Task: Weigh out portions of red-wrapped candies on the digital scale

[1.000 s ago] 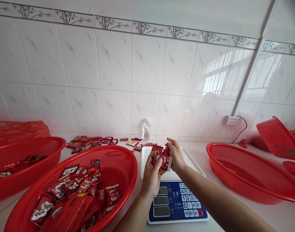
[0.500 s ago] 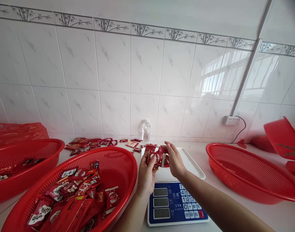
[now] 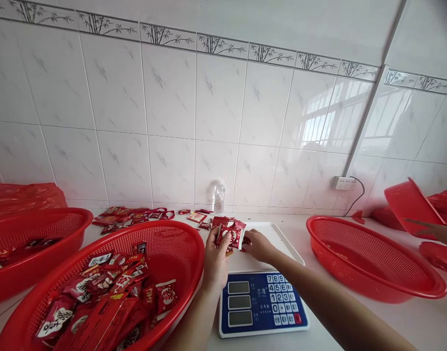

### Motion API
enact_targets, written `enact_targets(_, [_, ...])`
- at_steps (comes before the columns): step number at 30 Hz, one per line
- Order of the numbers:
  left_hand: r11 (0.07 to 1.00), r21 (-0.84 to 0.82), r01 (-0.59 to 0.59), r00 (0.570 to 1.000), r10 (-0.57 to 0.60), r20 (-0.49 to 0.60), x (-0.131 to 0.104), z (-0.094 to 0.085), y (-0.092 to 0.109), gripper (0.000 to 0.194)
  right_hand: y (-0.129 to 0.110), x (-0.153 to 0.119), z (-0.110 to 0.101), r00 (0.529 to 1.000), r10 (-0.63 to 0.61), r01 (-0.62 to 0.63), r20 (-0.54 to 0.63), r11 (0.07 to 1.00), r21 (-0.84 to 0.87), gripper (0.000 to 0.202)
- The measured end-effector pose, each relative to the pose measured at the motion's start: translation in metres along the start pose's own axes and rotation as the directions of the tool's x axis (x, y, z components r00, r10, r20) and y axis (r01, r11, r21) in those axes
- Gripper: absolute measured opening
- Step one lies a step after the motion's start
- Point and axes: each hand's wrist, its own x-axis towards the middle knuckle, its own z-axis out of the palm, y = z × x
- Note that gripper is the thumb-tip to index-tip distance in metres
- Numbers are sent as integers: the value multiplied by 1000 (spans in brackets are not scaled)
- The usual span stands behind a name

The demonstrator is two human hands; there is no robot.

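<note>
Over the white tray [image 3: 283, 246] of a blue weighing scale [image 3: 258, 298], my left hand [image 3: 215, 265] is closed around a fanned bunch of red snack packets [image 3: 228, 234], its thumb pressed on the front one. My right hand [image 3: 262, 247] is at the bunch's right side. Its fingers are bent around a small dark red packet [image 3: 246, 241], mostly hidden by them. To the left, a red mesh basket [image 3: 184, 253] holds many red snack packets, some with white lettering. The scale's displays look blank.
A second red basket [image 3: 75, 229] with packets stands far left, and another [image 3: 377, 287] at right. Loose packets [image 3: 131, 214] and a clear bottle [image 3: 219, 199] lie near the wall. Another person's hand [image 3: 437, 231] is by a tilted red basin [image 3: 409, 200].
My right hand has moved down along the bunch, from its top right to a small packet at its side. Another person's hand has come into view at the right. The view has shifted slightly.
</note>
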Motion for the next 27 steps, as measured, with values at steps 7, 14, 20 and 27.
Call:
enact_targets(7, [999,19,31,997,-32,65,-4,7,4,43,-21,-7,14,989,116,-48,-88,829,557,28])
enact_targets(14, [990,140,-7,997,-5,80,-6,18,0,48,-39,-28,35,947,296,-27,-122,453,891,36])
enact_targets(20, [872,435,-225,967,144,211,-10,25,3,32,-58,-45,35,970,203,90,-131,199,976,35])
enact_targets(27, [747,545,-381,920,247,305,-22,46,5,64,-57,-49,35,966,149,189,-210,142,972,35])
